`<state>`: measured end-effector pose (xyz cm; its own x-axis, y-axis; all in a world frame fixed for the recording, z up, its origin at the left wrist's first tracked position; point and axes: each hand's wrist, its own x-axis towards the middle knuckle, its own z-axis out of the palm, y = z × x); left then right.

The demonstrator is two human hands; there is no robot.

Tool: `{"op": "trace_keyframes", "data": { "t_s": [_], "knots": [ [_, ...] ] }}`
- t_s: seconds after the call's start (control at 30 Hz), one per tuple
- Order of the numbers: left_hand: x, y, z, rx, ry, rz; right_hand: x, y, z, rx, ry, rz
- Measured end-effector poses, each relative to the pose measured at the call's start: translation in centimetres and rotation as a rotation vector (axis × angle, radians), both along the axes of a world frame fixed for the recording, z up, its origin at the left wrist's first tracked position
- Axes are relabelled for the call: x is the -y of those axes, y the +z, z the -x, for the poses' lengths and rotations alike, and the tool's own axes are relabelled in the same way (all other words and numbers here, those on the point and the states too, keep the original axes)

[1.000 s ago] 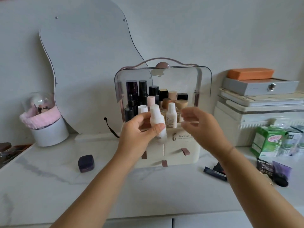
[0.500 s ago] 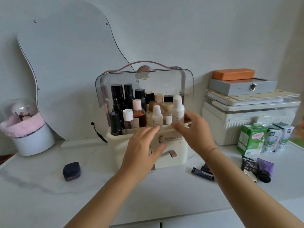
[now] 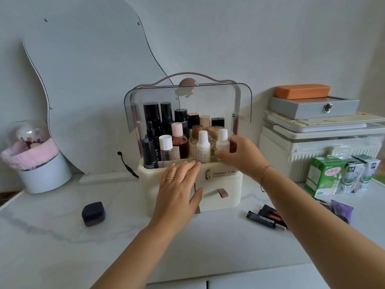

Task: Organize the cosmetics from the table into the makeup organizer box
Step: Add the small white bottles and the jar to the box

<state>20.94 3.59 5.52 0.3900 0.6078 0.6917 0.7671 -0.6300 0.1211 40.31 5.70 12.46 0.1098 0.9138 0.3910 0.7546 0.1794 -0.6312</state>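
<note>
1. The right hand (image 3: 243, 157) has its fingers and thumb curled round the small white bottle (image 3: 222, 140). The bottle stands upright at the right front of the top compartment of the makeup organizer box (image 3: 225, 184), just beside a taller white bottle (image 3: 203, 147).
2. The step looks to be seating this bottle. It is best lowered straight down and let go only once its base rests flat, since the row is crowded and a tilt could knock the neighbours.
3. The left hand (image 3: 179, 188) lies flat on the box's front, fingers straight and close together, thumb spread. A light press there should stop the box sliding on the marble table (image 3: 62, 247).
4. The right wrist should stay clear of the raised clear lid (image 3: 187, 101).
5. Not yet put away are a dark compact (image 3: 93, 213), lipstick tubes (image 3: 264, 217) and a purple sachet (image 3: 341, 209). These probably suit the drawers.
</note>
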Motion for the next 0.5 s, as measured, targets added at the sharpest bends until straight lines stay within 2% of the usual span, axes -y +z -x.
{"op": "trace_keyframes", "data": {
  "t_s": [0.17,0.3,0.43,0.5],
  "knots": [
    [0.1,-0.1,0.2,-0.003,-0.041,0.005,0.1,-0.3,-0.2,0.0,0.022,-0.011],
    [1.1,-0.4,1.5,0.11,-0.125,0.04,1.2,-1.4,-0.5,-0.154,0.004,-0.068],
    [2.5,-3.1,5.9,0.321,0.03,-0.074,5.4,-4.8,1.1,-0.36,-0.198,-0.427],
    [2.5,-4.4,9.0,0.416,0.169,-0.065,7.7,-7.3,3.3,-0.4,-0.158,-0.409]
  ]
}}
